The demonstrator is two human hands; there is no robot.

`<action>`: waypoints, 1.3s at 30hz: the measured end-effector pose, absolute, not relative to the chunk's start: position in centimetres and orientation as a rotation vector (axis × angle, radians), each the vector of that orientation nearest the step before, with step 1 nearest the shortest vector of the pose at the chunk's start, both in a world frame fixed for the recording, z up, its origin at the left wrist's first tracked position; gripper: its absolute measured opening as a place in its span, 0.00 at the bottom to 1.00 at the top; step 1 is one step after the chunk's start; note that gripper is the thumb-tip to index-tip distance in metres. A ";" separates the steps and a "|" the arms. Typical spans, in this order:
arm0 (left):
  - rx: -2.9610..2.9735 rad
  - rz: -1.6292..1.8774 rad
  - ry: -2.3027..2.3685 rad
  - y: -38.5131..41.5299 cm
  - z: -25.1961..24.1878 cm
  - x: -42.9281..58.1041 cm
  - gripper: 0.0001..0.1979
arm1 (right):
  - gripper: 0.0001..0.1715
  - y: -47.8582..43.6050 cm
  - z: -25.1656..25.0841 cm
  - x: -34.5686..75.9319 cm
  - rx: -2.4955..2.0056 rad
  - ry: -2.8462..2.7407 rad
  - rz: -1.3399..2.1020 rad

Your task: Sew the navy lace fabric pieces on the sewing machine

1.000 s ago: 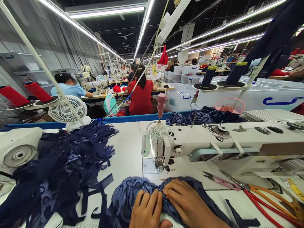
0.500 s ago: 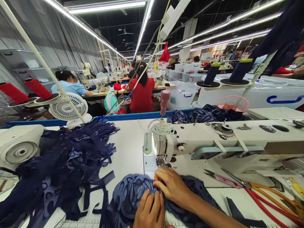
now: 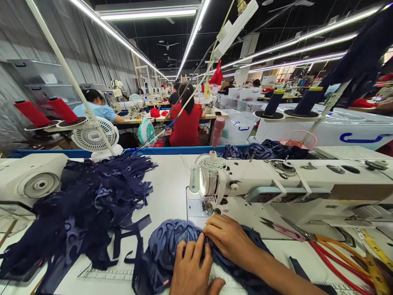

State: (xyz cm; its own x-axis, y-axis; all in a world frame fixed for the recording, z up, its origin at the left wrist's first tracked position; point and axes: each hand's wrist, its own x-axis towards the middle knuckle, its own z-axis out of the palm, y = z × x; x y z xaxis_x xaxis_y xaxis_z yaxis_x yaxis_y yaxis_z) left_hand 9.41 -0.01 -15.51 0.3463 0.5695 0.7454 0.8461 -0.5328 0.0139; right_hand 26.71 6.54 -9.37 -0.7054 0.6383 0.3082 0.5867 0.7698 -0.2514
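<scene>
At the front edge of the white worktable [image 3: 168, 188], just before the needle end of a white sewing machine [image 3: 239, 178], lies a gathered piece of navy patterned fabric [image 3: 167, 246]. Both hands rest upon it. The left hand [image 3: 193, 264] is spread palm down, its fingertips on the fabric and its thumb held apart from the fingers. The right hand [image 3: 229, 237] is set a little farther forward, with fingers bent and the tips meeting the fabric close to the left index finger; its thumb is hidden, so whether it pinches the cloth cannot be told. The metal needle plate [image 3: 196, 208] lies just beyond the fabric.

To the left, a heap of dark navy scraps [image 3: 95, 213] covers much of the tabletop, with a printed scale [image 3: 106, 275] visible below it. To the right, pink snips [image 3: 287, 230] lie beside tools with orange handles [image 3: 333, 241] and red handles [image 3: 324, 262]; a yellow tape measure [image 3: 376, 268] is near them. A pink-handled tool [image 3: 217, 132] stands upright on the machine head. Beyond the table, a person in red [image 3: 186, 129] sits facing away.
</scene>
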 end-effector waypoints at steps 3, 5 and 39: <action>-2.264 -0.984 -1.262 0.0 -15.9 9.3 0.30 | 0.15 6.8 -9.6 26.2 -0.872 -2.658 0.031; -2.281 -0.982 -1.270 -0.1 -16.1 9.1 0.30 | 0.16 7.0 -9.9 25.9 -0.797 -2.694 -0.059; -2.708 -1.096 -1.610 2.1 -11.0 7.1 0.13 | 0.13 2.5 -10.6 28.0 -0.865 -2.445 0.136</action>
State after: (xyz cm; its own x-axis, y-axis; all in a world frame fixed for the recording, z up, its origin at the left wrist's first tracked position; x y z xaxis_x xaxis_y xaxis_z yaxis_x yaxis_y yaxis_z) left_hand 7.15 2.10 -11.05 0.3249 0.8396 0.4354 0.7130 -0.5199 0.4705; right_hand 28.03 2.55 -10.61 -0.6499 0.6087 0.4551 0.5545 0.7892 -0.2638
